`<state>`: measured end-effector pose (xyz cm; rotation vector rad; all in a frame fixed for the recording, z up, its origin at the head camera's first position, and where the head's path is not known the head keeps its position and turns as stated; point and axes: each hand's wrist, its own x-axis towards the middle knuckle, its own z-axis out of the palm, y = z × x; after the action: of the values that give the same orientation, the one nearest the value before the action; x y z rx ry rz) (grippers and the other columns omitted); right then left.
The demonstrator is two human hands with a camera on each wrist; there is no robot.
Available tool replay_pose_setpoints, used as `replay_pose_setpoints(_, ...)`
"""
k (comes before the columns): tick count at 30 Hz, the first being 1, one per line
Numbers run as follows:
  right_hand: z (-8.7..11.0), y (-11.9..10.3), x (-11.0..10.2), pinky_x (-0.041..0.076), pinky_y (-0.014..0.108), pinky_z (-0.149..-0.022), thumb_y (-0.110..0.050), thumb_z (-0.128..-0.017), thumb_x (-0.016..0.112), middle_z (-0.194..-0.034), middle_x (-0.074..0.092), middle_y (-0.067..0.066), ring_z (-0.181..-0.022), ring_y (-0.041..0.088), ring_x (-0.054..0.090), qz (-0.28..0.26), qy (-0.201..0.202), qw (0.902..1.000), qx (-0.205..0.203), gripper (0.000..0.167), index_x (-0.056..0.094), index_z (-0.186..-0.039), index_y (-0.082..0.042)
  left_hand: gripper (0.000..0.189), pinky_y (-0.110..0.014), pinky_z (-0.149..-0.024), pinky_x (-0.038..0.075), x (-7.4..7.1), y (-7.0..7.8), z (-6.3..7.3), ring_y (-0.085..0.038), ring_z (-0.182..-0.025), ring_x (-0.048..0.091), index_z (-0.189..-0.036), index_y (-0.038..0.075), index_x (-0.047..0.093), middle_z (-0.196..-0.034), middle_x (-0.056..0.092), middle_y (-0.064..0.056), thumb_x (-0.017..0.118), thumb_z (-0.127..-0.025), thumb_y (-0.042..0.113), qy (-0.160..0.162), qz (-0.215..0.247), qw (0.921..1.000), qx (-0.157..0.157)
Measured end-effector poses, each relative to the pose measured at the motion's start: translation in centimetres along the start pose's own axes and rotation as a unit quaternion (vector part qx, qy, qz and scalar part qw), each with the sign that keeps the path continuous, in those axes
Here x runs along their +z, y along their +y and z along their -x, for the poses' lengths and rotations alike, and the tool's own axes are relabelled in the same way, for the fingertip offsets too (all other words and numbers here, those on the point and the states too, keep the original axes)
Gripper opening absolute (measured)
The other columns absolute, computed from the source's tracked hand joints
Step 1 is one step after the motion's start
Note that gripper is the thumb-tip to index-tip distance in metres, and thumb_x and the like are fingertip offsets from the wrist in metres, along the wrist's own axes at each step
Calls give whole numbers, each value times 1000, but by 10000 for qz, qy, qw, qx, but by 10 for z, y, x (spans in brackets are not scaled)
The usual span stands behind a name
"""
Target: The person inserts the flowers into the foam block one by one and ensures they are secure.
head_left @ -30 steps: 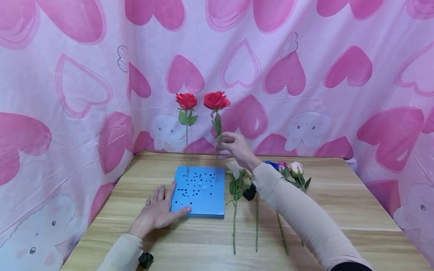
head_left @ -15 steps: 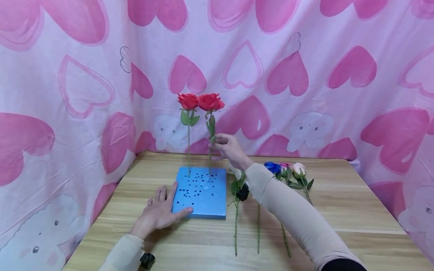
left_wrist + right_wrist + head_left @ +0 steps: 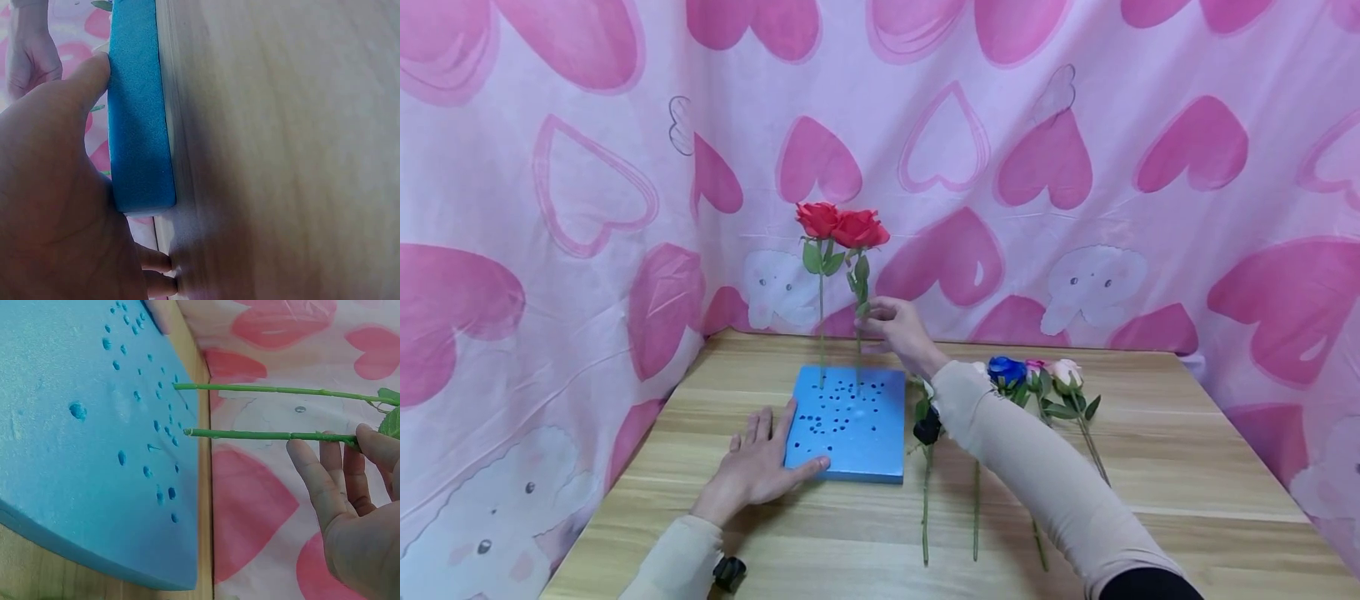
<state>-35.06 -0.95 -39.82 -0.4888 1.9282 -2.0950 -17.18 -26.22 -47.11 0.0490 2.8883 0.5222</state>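
My right hand [image 3: 901,332] pinches the green stem of a red rose [image 3: 861,229] over the back part of a blue foam board [image 3: 872,454] dotted with holes. In the right wrist view the cut end of this held stem [image 3: 250,434] shows just off the board's face. A second red rose [image 3: 815,218] stands upright at the board's back left, its bloom overlapped by the held one. My left hand [image 3: 751,468] rests against the board's left side, fingers extended, with the thumb on its front edge. Left wrist view shows that thumb [image 3: 94,78] touching the blue side.
Right of the board lie several loose flowers: a blue rose [image 3: 1006,370], a pale pink rose [image 3: 1065,375], a dark bloom [image 3: 927,427], and others partly hidden by my right sleeve [image 3: 1030,454]. A pink heart-print cloth [image 3: 955,150] hangs behind the wooden table [image 3: 842,542].
My right hand has moved left with the held rose, and its bloom now overlaps the standing one. The left hand has kept its place on the board.
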Motion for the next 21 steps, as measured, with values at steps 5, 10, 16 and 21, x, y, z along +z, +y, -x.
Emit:
replay_pose_setpoints(5, -2, 4, 5, 66, 58, -94, -5, -107, 74, -124, 78, 18, -116, 34, 79, 32, 47, 10000, 31, 21, 77, -128, -6, 125, -86, -125, 14, -1, 0, 0, -64, -165, 10, -181, 15, 9, -179, 12, -40, 55, -94, 92, -37, 0, 10000, -9)
replay_pose_setpoints(10, -8, 11, 15, 63, 65, -99, -4, -107, 74, -122, 79, 17, -112, 31, 80, 70, -4, 10000, -14, 22, 77, -129, -4, 126, -87, -124, 15, -3, -4, 3, -65, -165, 10, -181, 14, 9, -178, 12, -41, 55, -94, 92, -9, -46, 10000, -31)
replay_pose_setpoints(16, -12, 16, 22, 60, 69, -102, -2, -107, 73, -120, 79, 17, -107, 28, 80, -47, 54, 10000, -39, 23, 76, -130, -4, 127, -88, -123, 16, -5, -5, 3, -66, -164, 11, -180, 12, 10, -178, 12, -42, 56, -93, 92, 26, -70, 10000, 7)
replay_pose_setpoints(21, -11, 19, 19, 60, 69, -103, -2, -107, 72, -119, 79, 16, -108, 31, 79, -11, 104, 9999, -3, 24, 77, -131, -4, 127, -88, -124, 16, -1, -3, 0, -65, -164, 10, -181, 13, 9, -178, 11, -42, 55, -93, 93, 8, 6, 10000, 51)
